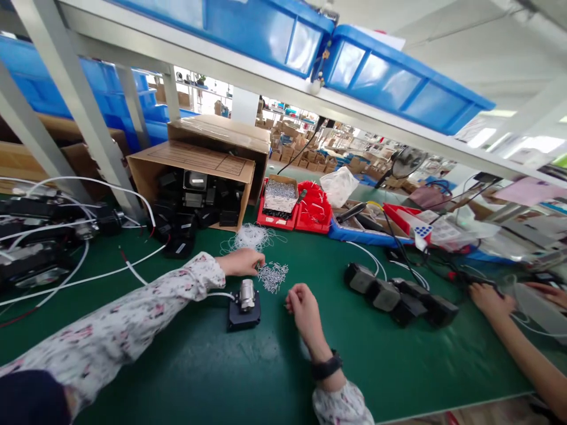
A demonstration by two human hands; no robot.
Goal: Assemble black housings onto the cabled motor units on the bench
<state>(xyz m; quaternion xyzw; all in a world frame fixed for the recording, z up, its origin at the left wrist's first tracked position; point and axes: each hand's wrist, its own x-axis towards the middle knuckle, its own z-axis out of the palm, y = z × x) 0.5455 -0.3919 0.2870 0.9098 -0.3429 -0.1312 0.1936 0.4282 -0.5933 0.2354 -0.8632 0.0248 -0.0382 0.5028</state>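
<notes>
My left hand [241,261] reaches across the green table [221,366] to a small heap of silver screws [273,275], its fingers curled and pinched at the heap's edge. A small black pump with a silver motor [244,304] stands just below that hand, a white tube joined to it. My right hand [303,307] hovers to the right of the pump, fingers loosely curled with nothing visible in them. A black watch sits on that wrist.
A row of black pumps [398,295] lies to the right, near another person's arm [509,330]. An open cardboard box of black parts [195,195], red trays [292,206], a tangle of thin white ties [250,236], white tubes and more pumps [39,248] surround the work spot.
</notes>
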